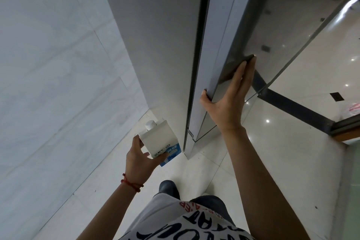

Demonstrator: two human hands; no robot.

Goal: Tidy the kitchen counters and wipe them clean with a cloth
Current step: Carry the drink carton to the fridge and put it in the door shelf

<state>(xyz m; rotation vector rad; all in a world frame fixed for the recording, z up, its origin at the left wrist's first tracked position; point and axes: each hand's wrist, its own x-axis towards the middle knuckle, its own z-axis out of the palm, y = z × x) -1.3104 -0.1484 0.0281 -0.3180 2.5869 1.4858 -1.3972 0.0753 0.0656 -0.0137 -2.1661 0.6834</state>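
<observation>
A white milk carton point(161, 138) with a blue base and a white screw cap is tilted in front of me at waist height. My left hand point(138, 160) grips it from the side, with a red string on that wrist. My right hand point(228, 101) holds the edge of a tall dark glossy fridge door point(272, 25): the thumb hooks round the grey edge and the fingers lie straight on the front. The door stands slightly out from the grey cabinet side point(155, 45). No cloth or counter is in view.
A pale tiled wall point(48, 64) runs close on the left. The glossy light floor point(272, 152) stretches below, crossed by a dark threshold strip point(296, 105) on the right. My shirt and legs fill the bottom edge.
</observation>
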